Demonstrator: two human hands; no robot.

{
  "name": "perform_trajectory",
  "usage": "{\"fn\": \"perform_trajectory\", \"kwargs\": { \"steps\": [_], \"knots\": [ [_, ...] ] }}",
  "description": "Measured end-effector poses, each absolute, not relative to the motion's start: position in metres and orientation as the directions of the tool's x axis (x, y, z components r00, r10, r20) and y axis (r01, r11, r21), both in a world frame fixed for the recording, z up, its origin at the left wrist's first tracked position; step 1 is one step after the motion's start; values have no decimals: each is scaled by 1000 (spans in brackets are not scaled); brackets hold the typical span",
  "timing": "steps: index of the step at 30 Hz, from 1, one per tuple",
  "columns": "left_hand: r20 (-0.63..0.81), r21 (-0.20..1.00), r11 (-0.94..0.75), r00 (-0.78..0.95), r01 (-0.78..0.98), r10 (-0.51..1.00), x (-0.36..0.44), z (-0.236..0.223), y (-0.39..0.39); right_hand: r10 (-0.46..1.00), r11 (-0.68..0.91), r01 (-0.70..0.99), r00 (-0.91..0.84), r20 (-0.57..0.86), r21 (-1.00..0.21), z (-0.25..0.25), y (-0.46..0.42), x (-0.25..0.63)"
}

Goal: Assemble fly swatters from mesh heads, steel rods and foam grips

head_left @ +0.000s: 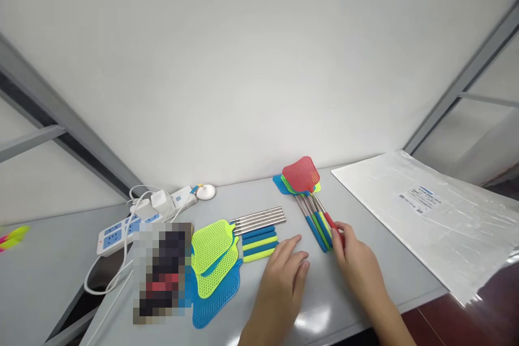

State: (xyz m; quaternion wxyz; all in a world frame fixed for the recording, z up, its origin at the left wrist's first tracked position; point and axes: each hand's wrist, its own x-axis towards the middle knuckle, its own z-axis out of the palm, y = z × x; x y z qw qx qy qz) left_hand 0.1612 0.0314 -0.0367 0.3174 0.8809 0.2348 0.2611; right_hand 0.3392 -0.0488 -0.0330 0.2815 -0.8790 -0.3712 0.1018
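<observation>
Fingers (288, 246) of the left hand (281, 284) are a bit apart, and they are not holding anything I can see. That hand is low over the gray table (320, 303), and I cannot tell if it touches the top. The right hand (357, 259) is closed around the red handle (330, 220) of a red fly swatter (301, 174).

To the left are some loose flat swatter heads (217, 265), yellow-green and blue, lying one over another. Next to them, just beyond the left hand, is a row of short blue and yellow-green handles (259, 243). Thin shiny metal rods (259, 219) lie side by side just past that row.

The red swatter lies with other swatters (316, 232), blue and green, and its red head is on top, farther away. A big white board (405, 194) in clear wrap lies off to the right. On the left is a white power strip (113, 238) with blue sockets, plugs and cords. Past it sits a small round white thing (206, 192), close to the white wall (259, 65).
</observation>
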Motion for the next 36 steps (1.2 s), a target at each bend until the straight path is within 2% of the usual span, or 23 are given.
{"fn": "perform_trajectory", "kwargs": {
  "steps": [3,7,12,17,20,29,36],
  "knots": [
    [383,682,-701,715,209,586,157,-39,32,708,-648,635,706,-25,-420,-30,-33,345],
    [496,669,-737,680,96,539,158,-35,33,686,-681,624,727,-35,-384,-24,-15,342],
    [523,710,-704,643,35,560,166,-45,31,720,-659,682,693,-6,-318,-24,-5,345],
    [493,739,-659,557,137,668,167,-58,27,772,-564,766,622,133,-310,-34,-6,350],
    [481,748,-644,535,162,694,166,-60,27,792,-524,787,590,154,-325,-39,-7,351],
    [458,754,-638,573,155,680,161,-47,30,834,-439,846,509,214,-301,-47,-16,348],
    [454,678,-708,645,197,614,153,-30,34,840,-413,875,473,265,-253,-50,-31,347]
  ]
}}
